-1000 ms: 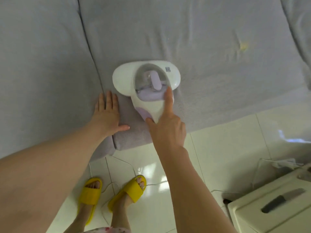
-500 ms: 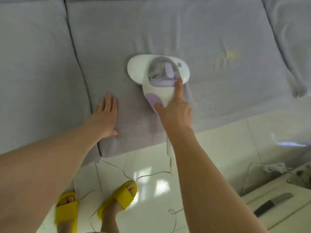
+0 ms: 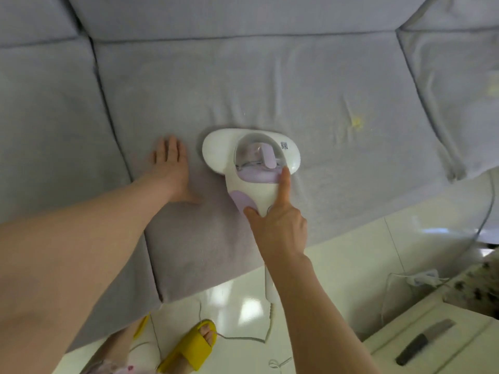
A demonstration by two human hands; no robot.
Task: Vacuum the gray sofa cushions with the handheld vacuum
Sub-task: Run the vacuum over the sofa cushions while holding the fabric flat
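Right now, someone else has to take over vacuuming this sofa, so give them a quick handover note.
Right hand: shut on the handheld vacuum, index finger stretched along its top toward the clear dust cup.
Left hand: open, flat on the middle seat cushion just left of the vacuum, holding nothing.
Vacuum: head down on the middle cushion's front half; its cord trails over the white floor by the yellow slipper.
Done: cannot tell how much is covered.
Left: a yellowish spot to the vacuum's right, plus the left cushion and right cushion.
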